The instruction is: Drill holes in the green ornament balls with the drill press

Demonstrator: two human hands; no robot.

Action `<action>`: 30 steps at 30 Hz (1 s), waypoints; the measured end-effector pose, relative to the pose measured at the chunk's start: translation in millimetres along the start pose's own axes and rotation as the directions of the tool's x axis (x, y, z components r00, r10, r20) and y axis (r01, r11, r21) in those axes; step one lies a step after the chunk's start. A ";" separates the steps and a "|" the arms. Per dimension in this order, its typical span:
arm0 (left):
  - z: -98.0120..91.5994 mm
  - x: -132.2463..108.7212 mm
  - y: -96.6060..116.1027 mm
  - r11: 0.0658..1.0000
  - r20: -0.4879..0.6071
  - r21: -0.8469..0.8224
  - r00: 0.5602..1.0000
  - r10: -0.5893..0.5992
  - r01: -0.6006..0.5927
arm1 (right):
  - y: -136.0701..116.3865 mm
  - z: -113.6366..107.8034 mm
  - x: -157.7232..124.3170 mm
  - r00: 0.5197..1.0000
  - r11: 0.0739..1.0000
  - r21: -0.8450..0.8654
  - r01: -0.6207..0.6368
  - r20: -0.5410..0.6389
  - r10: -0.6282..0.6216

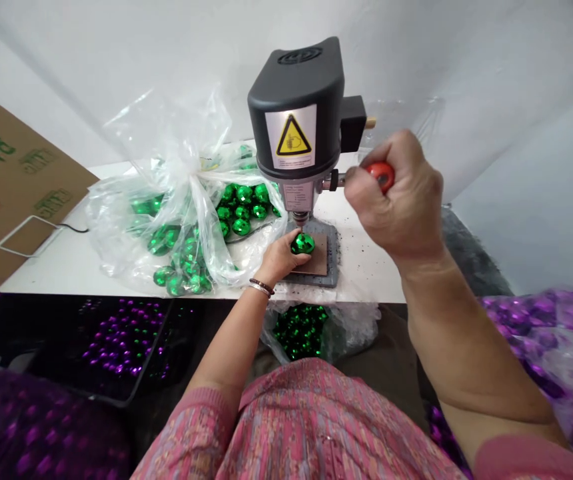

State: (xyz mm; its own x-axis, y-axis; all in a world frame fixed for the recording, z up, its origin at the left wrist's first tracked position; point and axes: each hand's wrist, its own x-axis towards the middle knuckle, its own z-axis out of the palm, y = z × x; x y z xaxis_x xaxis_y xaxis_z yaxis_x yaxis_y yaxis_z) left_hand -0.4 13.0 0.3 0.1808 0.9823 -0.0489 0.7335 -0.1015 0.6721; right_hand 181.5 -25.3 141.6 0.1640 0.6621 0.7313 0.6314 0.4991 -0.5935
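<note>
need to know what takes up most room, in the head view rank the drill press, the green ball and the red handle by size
1. Drill press, clearly largest.
2. Green ball and red handle look alike: the handle is partly hidden by the right hand and sits nearer the camera, so I can't rank them.

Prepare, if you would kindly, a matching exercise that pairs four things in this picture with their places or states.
Things:
1. left hand
2. right hand
3. green bauble
4. purple baubles

Places or states:
A. in a black tray below the table edge
B. on a brown pad under the drill press
C. closed around a red handle
D. holding the green bauble

Pairs: 1-D, 2-C, 3-B, 4-A
</note>
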 end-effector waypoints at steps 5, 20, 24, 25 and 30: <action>0.3 -0.9 1.1 1.000 -0.004 -0.004 1.000 -0.003 0.003 | 11.8 1.9 -25.6 0.985 0.975 -0.151 0.163 -0.026 -0.169; -4.4 -5.4 7.4 0.999 0.002 -0.031 1.000 0.013 -0.013 | 34.2 15.6 -58.4 0.926 0.909 -0.259 0.326 -0.104 -0.362; -3.2 -4.5 3.8 0.998 0.022 -0.056 0.999 0.032 -0.031 | 36.1 21.2 -63.1 0.913 0.904 -0.277 0.326 -0.155 -0.377; -2.3 -3.9 2.2 0.997 0.022 -0.064 0.999 0.038 -0.036 | 36.5 22.8 -64.0 0.909 0.907 -0.270 0.324 -0.176 -0.377; 3.0 -1.9 -4.4 0.995 -0.003 -0.090 0.999 0.045 -0.045 | 42.9 33.4 -75.3 0.910 0.940 -0.194 0.279 -0.260 -0.324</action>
State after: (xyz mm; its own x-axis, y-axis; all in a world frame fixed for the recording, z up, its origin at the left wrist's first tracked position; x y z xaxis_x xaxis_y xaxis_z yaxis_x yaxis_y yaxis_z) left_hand -1.9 11.2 -4.7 0.2116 0.9772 -0.0162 0.6628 -0.1313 0.7372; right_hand 170.9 -35.0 49.8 0.1417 0.2950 0.9449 0.7869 0.5456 -0.2884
